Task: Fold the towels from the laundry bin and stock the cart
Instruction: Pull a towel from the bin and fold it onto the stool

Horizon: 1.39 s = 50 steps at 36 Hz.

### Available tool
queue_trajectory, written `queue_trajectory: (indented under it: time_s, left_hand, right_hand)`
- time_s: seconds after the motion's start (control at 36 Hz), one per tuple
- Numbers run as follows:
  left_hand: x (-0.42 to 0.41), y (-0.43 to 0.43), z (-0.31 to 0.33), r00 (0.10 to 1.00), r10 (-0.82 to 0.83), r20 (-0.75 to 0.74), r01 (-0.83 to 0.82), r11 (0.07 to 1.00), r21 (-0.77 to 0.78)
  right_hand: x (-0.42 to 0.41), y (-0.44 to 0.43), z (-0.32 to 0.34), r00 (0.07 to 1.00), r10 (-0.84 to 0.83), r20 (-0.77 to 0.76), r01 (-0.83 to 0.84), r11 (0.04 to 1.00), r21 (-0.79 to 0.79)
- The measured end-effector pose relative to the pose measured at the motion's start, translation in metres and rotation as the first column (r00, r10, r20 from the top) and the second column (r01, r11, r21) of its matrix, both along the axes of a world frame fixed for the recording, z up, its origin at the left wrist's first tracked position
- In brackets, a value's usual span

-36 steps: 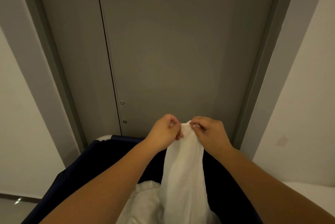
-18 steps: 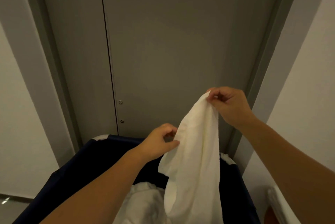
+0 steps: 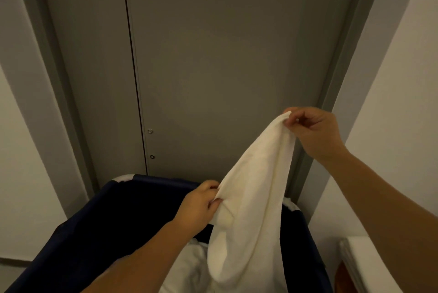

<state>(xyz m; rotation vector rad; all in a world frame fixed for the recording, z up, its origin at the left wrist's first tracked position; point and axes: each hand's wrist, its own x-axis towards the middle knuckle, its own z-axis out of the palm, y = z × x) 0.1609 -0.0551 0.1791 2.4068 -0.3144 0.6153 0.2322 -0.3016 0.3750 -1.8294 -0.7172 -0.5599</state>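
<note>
The right hand (image 3: 312, 133) pinched a corner of the white towel (image 3: 251, 209) between thumb and curled fingers, held high. The left hand (image 3: 201, 205) gripped an edge lower down, fingers bunched into the cloth. The towel hung over the navy laundry bin (image 3: 94, 233). To spread it well, the left hand would probably need to slide along that edge to the next corner and pull it taut. More white linen (image 3: 187, 266) lay crumpled inside the bin.
</note>
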Motion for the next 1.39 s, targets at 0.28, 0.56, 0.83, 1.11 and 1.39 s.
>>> queue_trajectory:
  time_s: [0.28, 0.56, 0.83, 1.11, 1.39]
  left_hand:
    - [-0.010, -0.010, -0.026, 0.909, -0.036, -0.416, 0.016, 0.998, -0.053]
    - [0.007, 0.039, 0.007, 0.949, 0.273, -0.157, -0.137, 0.806, 0.576]
    - [0.019, 0.101, 0.147, 0.870, 0.479, -0.116, -0.287, 0.683, 0.671]
    - [0.016, 0.080, 0.232, 0.869, 0.491, -0.059, -0.494, 0.864, -0.093]
    - [0.007, 0.085, 0.244, 0.905, 0.407, -0.120, -0.384, 0.664, -0.641]
  right_hand:
    - [0.002, 0.009, -0.007, 1.000, 0.020, -0.001, -0.020, 1.000, -0.012]
    - [0.013, -0.013, -0.005, 0.990, -0.130, -0.050, 0.124, 0.986, -0.110]
    - [0.038, -0.044, -0.013, 0.935, -0.352, -0.031, 0.277, 0.784, -0.556]
    - [0.050, -0.026, 0.019, 0.906, -0.422, 0.032, 0.346, 0.694, -0.631]
    - [0.056, 0.004, 0.043, 0.887, -0.460, -0.051, 0.374, 0.777, -0.507]
